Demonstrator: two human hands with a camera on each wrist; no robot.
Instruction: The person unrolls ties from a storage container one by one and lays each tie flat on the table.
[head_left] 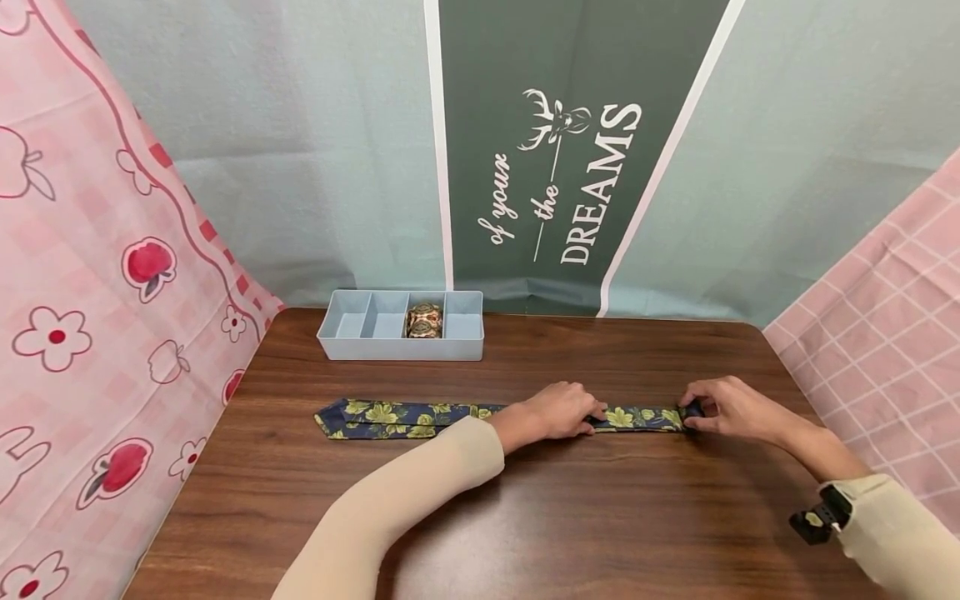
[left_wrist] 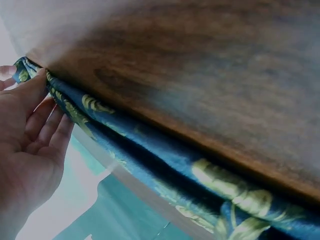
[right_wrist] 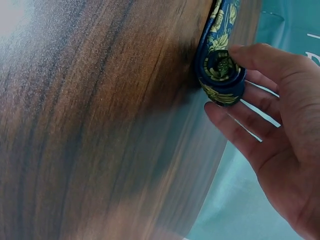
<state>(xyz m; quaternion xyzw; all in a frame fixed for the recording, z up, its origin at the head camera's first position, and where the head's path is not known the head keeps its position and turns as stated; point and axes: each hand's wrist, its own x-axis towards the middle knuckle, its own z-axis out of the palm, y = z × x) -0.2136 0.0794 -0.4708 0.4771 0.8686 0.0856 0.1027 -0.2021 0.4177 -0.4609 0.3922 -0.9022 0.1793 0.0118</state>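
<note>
Head: the left hand (head_left: 558,410) and right hand (head_left: 738,408) hold one navy fabric necktie with yellow-green flowers (head_left: 435,414), lying nine-to-three o'clock on one brown wood-grain table (head_left: 600,508). One pale-blue plastic four-compartment tray (head_left: 401,350), at eleven o'clock, contains one patterned roll (head_left: 425,321). Left wrist: thumb and fingers pinch the necktie, ten o'clock. Right wrist: thumb and fingers clamp its coiled end (right_wrist: 220,75), two o'clock.

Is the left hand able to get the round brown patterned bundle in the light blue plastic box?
Probably yes, once the left hand lets go of the long navy tie with yellow-green flowers: the box is open-topped, and nothing seems to cover the bundle.
</note>
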